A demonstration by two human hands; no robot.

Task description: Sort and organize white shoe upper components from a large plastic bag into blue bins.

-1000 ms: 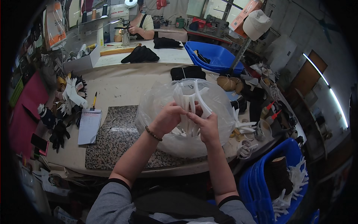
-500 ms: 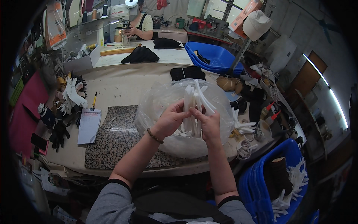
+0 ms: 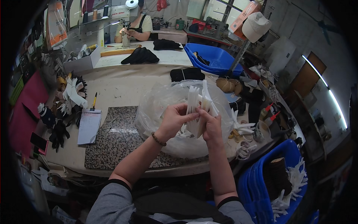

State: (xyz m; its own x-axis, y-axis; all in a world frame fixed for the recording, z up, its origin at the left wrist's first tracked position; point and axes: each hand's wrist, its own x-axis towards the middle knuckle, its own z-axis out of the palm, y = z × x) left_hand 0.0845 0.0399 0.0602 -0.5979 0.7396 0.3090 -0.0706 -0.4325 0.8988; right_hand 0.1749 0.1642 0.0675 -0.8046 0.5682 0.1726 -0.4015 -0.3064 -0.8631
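Observation:
Both hands hold thin white strips upright above a clear plastic bag. My left hand [image 3: 174, 118], with a beaded bracelet at the wrist, pinches a bundle of white strips [image 3: 192, 98]. Close beside it, my right hand [image 3: 211, 125] is closed on more white strips [image 3: 206, 98], its fingers meeting the left hand's fingertips. Some of these strips lean to the right over the knuckles. Under and around the hands spreads the open plastic bag [image 3: 152, 106], with further white pieces inside it. The lower ends of the held strips hang into the bag's mouth.
A speckled stone slab [image 3: 112, 145] lies left of the bag, with a notepad [image 3: 88, 127] beyond it. Behind the bag rests a tied black bundle [image 3: 187, 74]. Stacked blue tubs [image 3: 257, 186] stand at lower right. Across the table a person [image 3: 143, 28] works at a sewing machine.
The strips have parted into two groups, the right-hand ones standing more upright. My right hand has shifted slightly right and down; my left hand moved slightly right.

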